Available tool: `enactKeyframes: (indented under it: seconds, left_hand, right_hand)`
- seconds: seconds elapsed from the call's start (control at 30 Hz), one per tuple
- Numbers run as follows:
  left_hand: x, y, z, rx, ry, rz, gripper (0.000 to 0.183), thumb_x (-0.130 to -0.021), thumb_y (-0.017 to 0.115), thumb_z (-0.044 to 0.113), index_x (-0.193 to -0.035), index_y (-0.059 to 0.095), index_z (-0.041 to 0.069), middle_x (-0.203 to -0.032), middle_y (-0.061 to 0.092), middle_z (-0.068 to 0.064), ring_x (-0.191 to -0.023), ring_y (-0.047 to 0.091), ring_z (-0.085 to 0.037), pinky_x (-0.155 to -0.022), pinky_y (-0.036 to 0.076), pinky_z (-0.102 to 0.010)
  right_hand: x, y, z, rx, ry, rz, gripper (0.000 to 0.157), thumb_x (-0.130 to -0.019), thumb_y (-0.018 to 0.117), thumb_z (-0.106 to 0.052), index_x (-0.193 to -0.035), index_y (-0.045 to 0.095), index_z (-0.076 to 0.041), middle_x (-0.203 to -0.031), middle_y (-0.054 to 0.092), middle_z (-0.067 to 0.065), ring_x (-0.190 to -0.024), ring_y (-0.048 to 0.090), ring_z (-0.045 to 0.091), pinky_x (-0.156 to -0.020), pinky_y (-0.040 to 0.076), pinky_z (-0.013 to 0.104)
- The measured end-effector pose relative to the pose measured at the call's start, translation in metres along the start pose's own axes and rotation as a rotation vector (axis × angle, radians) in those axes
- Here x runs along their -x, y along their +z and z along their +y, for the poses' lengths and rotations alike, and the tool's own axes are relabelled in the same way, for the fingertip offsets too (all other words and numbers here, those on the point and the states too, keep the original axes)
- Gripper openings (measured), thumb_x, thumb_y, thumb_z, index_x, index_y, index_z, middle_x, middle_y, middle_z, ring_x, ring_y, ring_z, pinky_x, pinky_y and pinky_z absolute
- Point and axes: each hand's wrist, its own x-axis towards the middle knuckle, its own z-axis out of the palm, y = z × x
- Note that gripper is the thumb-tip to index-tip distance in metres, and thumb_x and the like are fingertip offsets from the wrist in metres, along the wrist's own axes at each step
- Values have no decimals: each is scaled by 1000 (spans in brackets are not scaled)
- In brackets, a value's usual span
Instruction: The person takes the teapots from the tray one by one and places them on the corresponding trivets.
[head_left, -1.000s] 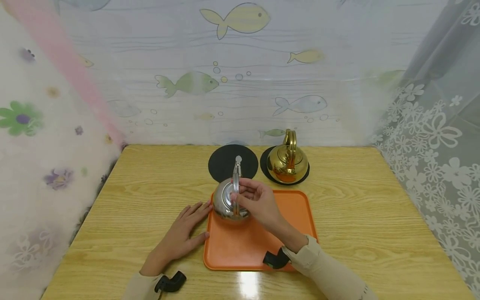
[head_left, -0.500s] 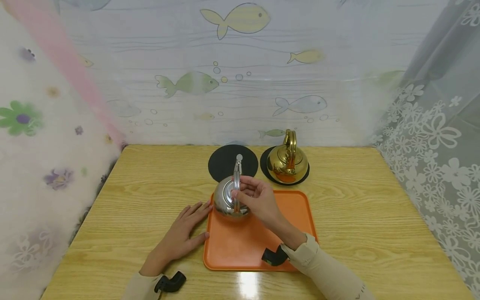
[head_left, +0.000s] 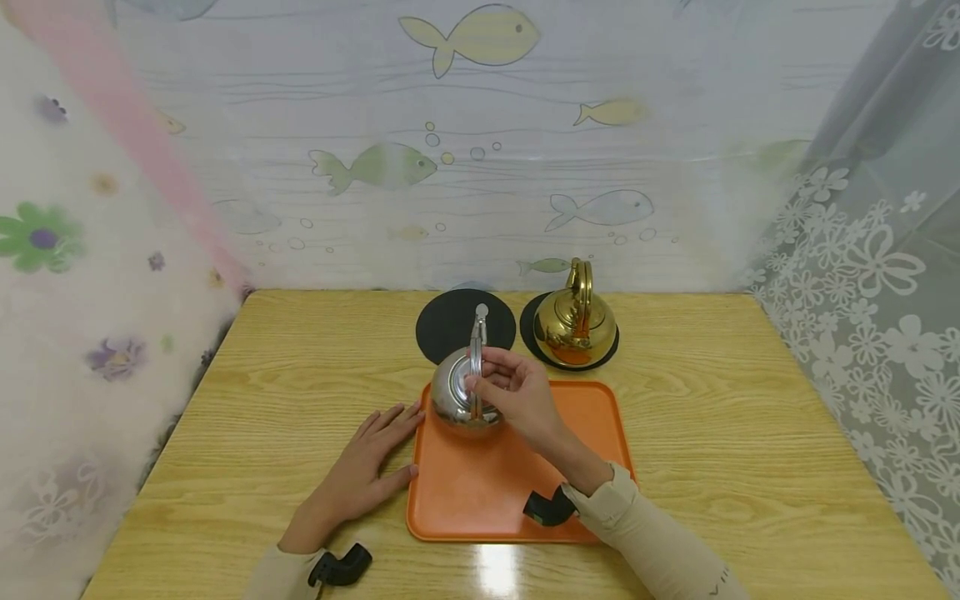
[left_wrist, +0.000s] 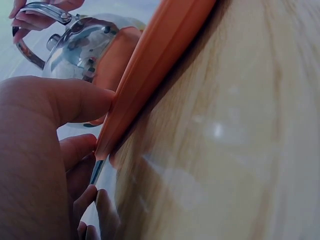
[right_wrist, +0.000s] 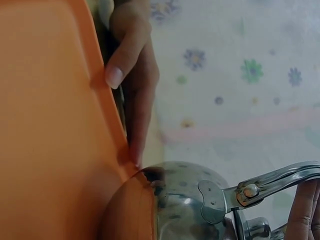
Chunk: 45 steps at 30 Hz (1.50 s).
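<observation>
A shiny silver kettle (head_left: pixel 453 404) is over the far left part of the orange tray (head_left: pixel 510 492). My right hand (head_left: pixel 525 404) grips its upright handle, fingers curled behind and thumb in front. Whether the kettle's base touches the tray I cannot tell. My left hand (head_left: pixel 367 471) lies at the tray's left side, its fingers extended. In the left wrist view, the left hand's thumb and fingertips touch the tray's rim (left_wrist: pixel 145 65), and the silver kettle (left_wrist: pixel 85 47) shows beyond it. The right wrist view has the kettle's body (right_wrist: pixel 185 210) close up, with the left hand (right_wrist: pixel 137 75) along the tray edge.
Behind the tray lies a round black mat (head_left: pixel 457 321), partly hidden by the silver kettle's handle. To its right a gold kettle (head_left: pixel 562 329) stands on a second black mat (head_left: pixel 528 333). The wooden table (head_left: pixel 750 450) meets a fish-patterned curtain (head_left: pixel 480 208) at the back.
My right hand has shifted the silver kettle slightly away from me and to the right, toward the left black mat. The left hand has stayed at the tray's edge.
</observation>
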Motion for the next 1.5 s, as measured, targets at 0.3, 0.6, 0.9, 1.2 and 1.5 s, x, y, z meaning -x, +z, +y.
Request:
enactKeyframes:
  seconds: [0.3,0.6,0.9,1.2,1.5]
  left_hand:
    - [1,0,0,5,-4,0,67,-94,68,36,-155,46,20,-159,45,-1,-149,35,-35,-120,19,-62]
    - [1,0,0,1,-7,-3,66,-95,68,36,-155,47,18,-160,44,0,-150,34,-34,-121,19,-61]
    - [1,0,1,7,-14,-6,66,-94,68,35,-154,47,17,-159,45,-1,-150,34,-35,-121,18,-61]
    - [2,1,0,6,-26,-14,67,-95,67,37,-155,45,19,-161,43,0,-151,33,-33,-123,16,-58]
    - [1,1,-1,2,-17,-9,67,-95,67,37,-155,46,19,-161,42,1,-151,33,-33,-122,17,-59]
  right_hand:
    - [-3,-1,-1,-7,-18,-9,42,-90,67,9,-130,57,18,-93,66,0,-83,69,7,-75,60,19]
    - [-6,-3,1,19,-36,-6,40,-90,68,9,-128,59,18,-93,66,0,-82,69,7,-75,59,18]
    - [-10,-5,0,32,-52,-5,39,-90,70,5,-126,61,17,-93,66,4,-82,69,8,-76,59,18]
    - [-14,-6,0,18,-52,-6,40,-90,68,8,-126,58,21,-92,66,4,-81,69,7,-75,60,18]
    - [-17,-8,-1,-18,-50,-10,45,-90,72,4,-127,56,23,-94,66,9,-81,69,8,-75,60,20]
